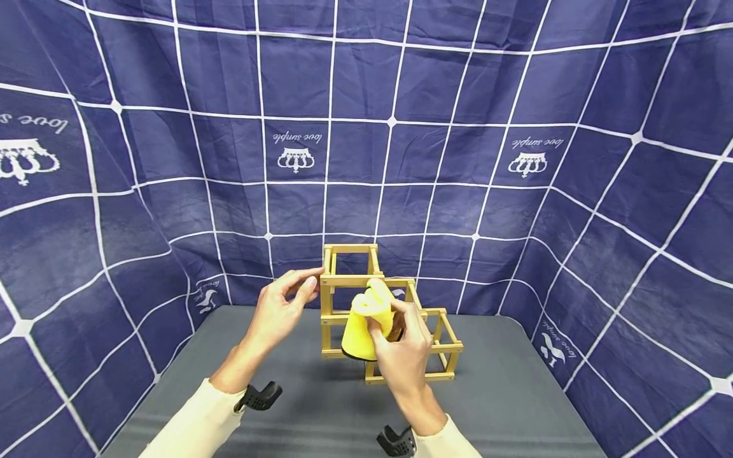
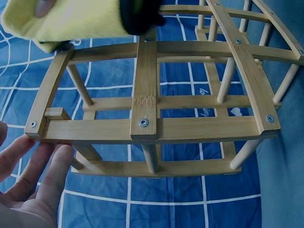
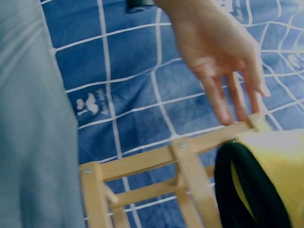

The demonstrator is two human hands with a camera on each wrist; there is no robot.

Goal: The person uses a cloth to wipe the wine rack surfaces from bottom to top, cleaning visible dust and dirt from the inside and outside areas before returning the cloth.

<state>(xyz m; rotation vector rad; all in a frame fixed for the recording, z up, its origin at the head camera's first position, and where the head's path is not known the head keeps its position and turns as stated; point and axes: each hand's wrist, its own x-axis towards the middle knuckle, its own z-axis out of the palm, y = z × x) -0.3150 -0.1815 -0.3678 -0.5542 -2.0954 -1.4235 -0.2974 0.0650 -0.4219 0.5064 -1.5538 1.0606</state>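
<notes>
A light wooden stepped rack (image 1: 352, 280) of slats and round rods stands on the grey table. My right hand (image 1: 405, 353) grips a folded yellow cloth (image 1: 359, 334) with a dark edge, held against the near side of the rack's upper part. Thumb and fingers pinch it, and the cloth hides part of the frame. At the rack's left, my left hand (image 1: 276, 312) has its fingers extended. Its fingertips touch the end of a slat in the left wrist view, where the cloth (image 2: 85, 19) lies along the rack's other side.
Dark blue curtains (image 1: 355, 152) with white grid lines enclose the table (image 1: 321, 413) at the back and both sides. A black band with a bracket (image 1: 260, 395) is on the left wrist, and another bracket (image 1: 395, 441) is on the right.
</notes>
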